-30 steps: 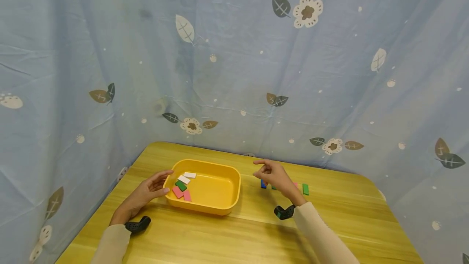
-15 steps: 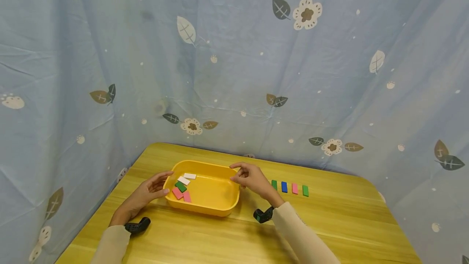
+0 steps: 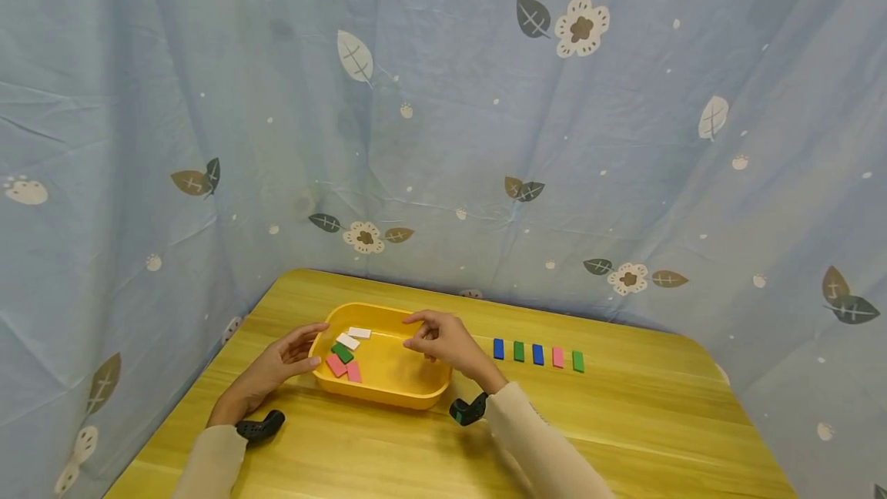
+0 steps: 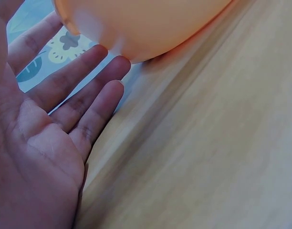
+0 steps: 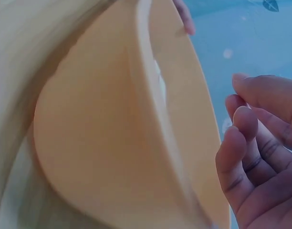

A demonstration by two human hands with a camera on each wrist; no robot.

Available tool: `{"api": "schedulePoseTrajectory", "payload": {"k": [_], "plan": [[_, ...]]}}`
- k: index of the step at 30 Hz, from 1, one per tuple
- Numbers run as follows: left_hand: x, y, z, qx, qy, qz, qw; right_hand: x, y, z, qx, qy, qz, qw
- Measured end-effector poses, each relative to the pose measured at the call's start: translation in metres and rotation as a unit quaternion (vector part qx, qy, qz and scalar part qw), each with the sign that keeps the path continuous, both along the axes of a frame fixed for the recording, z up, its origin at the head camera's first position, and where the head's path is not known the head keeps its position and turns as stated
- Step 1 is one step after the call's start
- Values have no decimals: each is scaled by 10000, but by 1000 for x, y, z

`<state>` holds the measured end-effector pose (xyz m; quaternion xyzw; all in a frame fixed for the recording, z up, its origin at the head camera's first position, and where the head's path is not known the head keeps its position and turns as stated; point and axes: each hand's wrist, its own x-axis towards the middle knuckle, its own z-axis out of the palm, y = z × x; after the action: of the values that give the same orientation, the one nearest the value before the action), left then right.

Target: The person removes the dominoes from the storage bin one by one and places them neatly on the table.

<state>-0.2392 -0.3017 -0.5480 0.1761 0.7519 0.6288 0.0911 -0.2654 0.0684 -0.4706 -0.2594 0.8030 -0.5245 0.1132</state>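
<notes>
A yellow plastic bin (image 3: 409, 366) stands on the table. Inside it, toward the left, lie two white flat rectangular blocks (image 3: 348, 341), a green block (image 3: 343, 353) and two pink blocks (image 3: 336, 364). My left hand (image 3: 277, 364) rests at the bin's left end, thumb and fingers spread around the rim; in the left wrist view the fingertips (image 4: 118, 67) meet its outer wall. Over the bin's right half hovers my right hand (image 3: 443, 345), fingers loosely bent. The right wrist view shows nothing between thumb and fingers of that hand (image 5: 260, 152).
Right of the bin, a spaced row of upright-lying blocks runs across the table: blue (image 3: 499, 349), green (image 3: 518, 352), blue (image 3: 537, 354), pink (image 3: 557, 357) and green (image 3: 578, 361). A blue patterned curtain (image 3: 443, 137) hangs behind the wooden table (image 3: 658, 406).
My right hand has moved left from the leftmost blue block in the row, across the bin's right rim, to above the bin. The left hand and the blocks have stayed put.
</notes>
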Motion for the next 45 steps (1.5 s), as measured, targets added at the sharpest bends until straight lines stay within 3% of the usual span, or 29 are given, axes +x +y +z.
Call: {"api": "schedulePoseTrajectory", "payload": {"k": [9, 19, 26, 37, 45], "plan": [[1, 0, -2, 58, 109, 32, 9999, 3, -34, -8, 94, -167, 269, 9995], [0, 1, -4, -32, 25, 73, 10000, 13, -61, -22, 102, -812, 616, 9947], [-1, 4, -2, -15, 6, 57, 10000, 13, -72, -33, 475, -638, 667, 9946], [-2, 4, -2, -42, 43, 54, 10000, 7, -83, -36, 870, -773, 288, 9928], [-3, 5, -2, -29, 96, 51, 9999, 8, -91, -39, 1261, -445, -162, 9909]]}}
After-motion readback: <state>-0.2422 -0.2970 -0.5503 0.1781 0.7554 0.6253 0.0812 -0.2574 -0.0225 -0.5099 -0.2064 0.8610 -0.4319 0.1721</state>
